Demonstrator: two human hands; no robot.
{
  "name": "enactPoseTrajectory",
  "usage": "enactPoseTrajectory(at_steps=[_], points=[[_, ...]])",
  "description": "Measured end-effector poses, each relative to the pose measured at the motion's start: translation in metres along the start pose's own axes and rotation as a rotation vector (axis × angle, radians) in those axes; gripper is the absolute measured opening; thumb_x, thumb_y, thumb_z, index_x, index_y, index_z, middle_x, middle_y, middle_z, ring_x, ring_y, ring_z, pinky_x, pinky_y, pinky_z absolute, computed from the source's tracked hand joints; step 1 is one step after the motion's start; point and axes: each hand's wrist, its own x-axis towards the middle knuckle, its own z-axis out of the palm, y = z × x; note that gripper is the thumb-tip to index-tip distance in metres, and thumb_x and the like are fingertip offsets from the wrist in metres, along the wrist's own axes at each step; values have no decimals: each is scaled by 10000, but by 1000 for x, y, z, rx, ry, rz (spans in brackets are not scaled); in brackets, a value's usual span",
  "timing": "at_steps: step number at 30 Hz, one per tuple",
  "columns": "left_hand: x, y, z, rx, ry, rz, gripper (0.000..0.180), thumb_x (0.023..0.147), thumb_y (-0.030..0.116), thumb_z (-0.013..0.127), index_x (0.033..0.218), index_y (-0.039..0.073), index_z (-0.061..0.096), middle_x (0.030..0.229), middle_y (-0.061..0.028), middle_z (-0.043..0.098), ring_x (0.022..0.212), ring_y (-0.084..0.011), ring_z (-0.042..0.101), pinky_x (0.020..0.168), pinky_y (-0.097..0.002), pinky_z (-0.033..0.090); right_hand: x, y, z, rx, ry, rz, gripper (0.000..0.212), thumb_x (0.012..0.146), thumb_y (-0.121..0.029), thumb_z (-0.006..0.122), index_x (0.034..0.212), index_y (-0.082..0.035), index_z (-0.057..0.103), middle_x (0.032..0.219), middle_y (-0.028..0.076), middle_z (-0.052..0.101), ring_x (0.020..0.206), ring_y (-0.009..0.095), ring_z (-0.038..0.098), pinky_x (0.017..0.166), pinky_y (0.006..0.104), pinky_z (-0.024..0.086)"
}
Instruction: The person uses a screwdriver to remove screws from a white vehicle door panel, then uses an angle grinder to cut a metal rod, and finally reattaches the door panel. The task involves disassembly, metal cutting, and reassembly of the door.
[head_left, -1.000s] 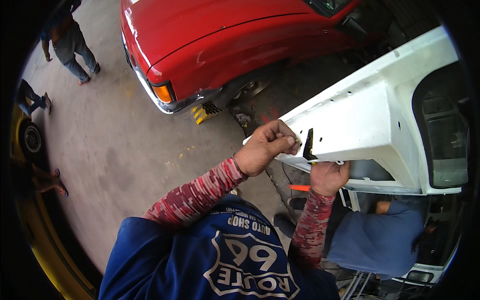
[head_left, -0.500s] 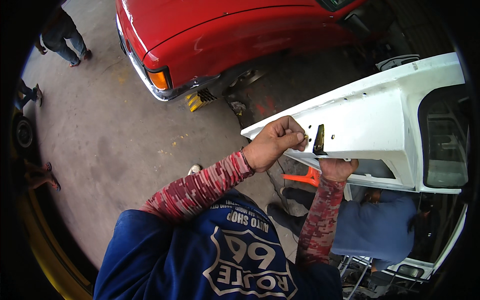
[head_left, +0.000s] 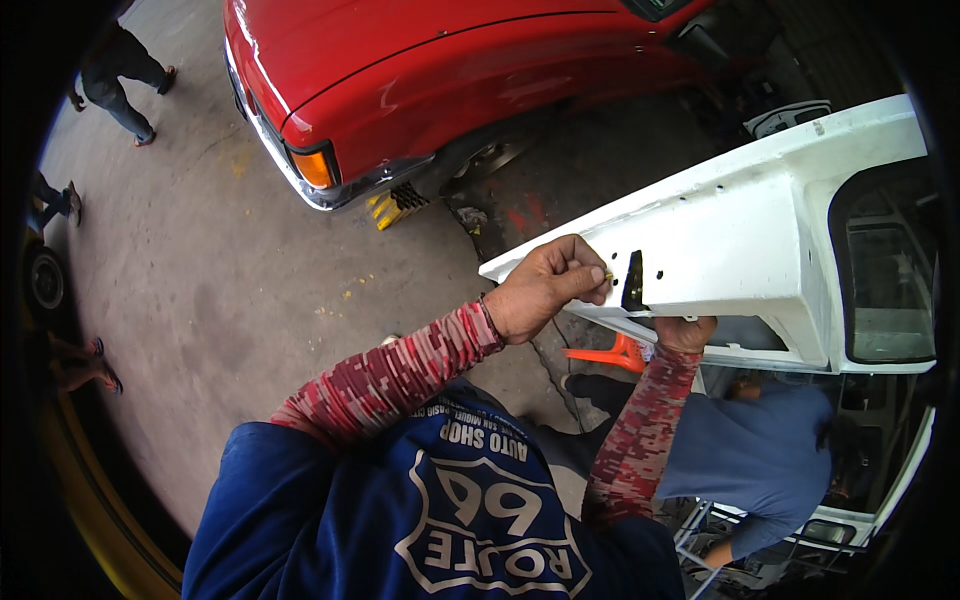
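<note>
The white vehicle body panel (head_left: 730, 245) slants across the right side, with small holes and a dark cut-out (head_left: 633, 282) in its face. My left hand (head_left: 553, 285) is closed at the panel's left part, thumb and forefinger pinching a small brass-coloured fastener (head_left: 608, 274) beside one of the holes. Its exact kind is too small to make out. My right hand (head_left: 686, 333) reaches up from below under the panel's lower edge, just right of the cut-out. The fingers of that hand are hidden behind the panel.
A red vehicle (head_left: 430, 100) stands beyond the panel, yellow stands (head_left: 397, 206) near its wheel. An orange plastic object (head_left: 615, 353) lies below the panel. At lower right a person in blue-grey (head_left: 745, 450) bends close to my right arm. Another person (head_left: 122, 78) is at far left.
My left hand keeps its pinch at the panel, and my right hand stays beneath the edge. The view shifts slightly. The bending person's arm shows more, and the person at far left has stepped.
</note>
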Motion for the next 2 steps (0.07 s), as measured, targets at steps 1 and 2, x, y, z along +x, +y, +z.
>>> enactPoseTrajectory(at_steps=[1,2], points=[[0,0,-1,0,-6,2,105,1008,128,641,1010,39,585,970,-62,656,900,-125,628,847,-272,523,0,-1,-2,-3,-18,12,732,841,-310,769,1453,-30,483,1401,141,587,1303,338,568,1128,557,430],[1,-2,-1,-4,-19,12,106,1007,129,642,1014,39,586,972,-63,657,901,-125,630,847,-271,525,0,-2,-5,-3,-15,8,732,841,-310,769,1453,-30,483,1401,141,587,1303,338,568,1128,557,430]])
